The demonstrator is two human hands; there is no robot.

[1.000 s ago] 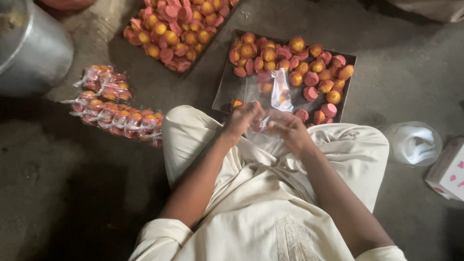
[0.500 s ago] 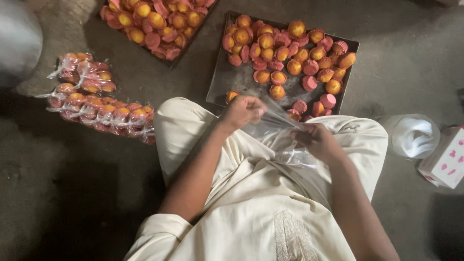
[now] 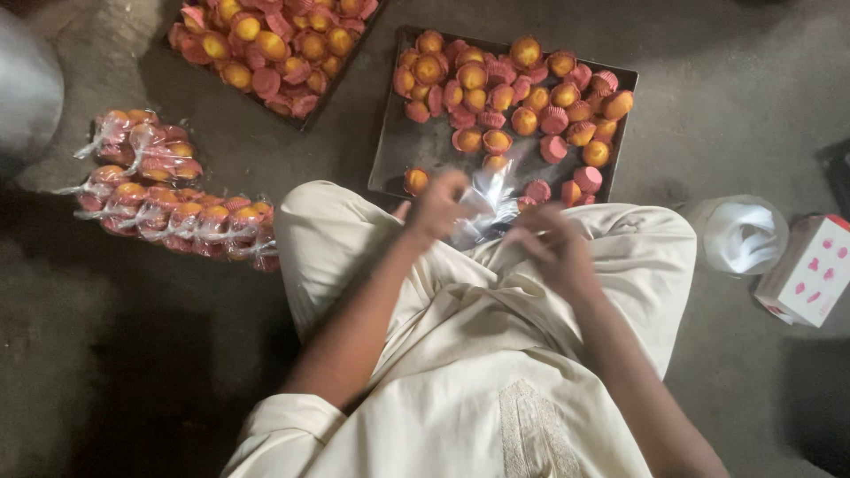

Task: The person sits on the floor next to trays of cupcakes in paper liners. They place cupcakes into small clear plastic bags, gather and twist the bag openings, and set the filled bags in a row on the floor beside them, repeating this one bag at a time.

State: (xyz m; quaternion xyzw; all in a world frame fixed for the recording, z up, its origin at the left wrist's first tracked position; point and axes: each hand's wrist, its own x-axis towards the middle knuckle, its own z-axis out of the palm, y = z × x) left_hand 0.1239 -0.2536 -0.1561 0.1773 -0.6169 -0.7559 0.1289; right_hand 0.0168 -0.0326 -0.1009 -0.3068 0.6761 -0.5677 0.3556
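Both hands, left and right, pinch a clear bag between them, seemingly opening it for filling. Cupcakes lie on the tray just beyond; a free hand would be needed to take one.

**Where everything is lying on the floor**

A person is sitting on the floor, knees spread, with the left hand and right hand meeting above the lap. Between them a clear plastic bag is being held, hanging just over the near edge of a tray. Small cakes are lying in the tray, crowding its far and right parts. A second tray of cakes is sitting to the left of it, farther away. Left of the person's knee, bagged cakes are lying in rows on the floor. To the right, a roll of bags is standing beside a small box. A metal pot is standing at the far left.
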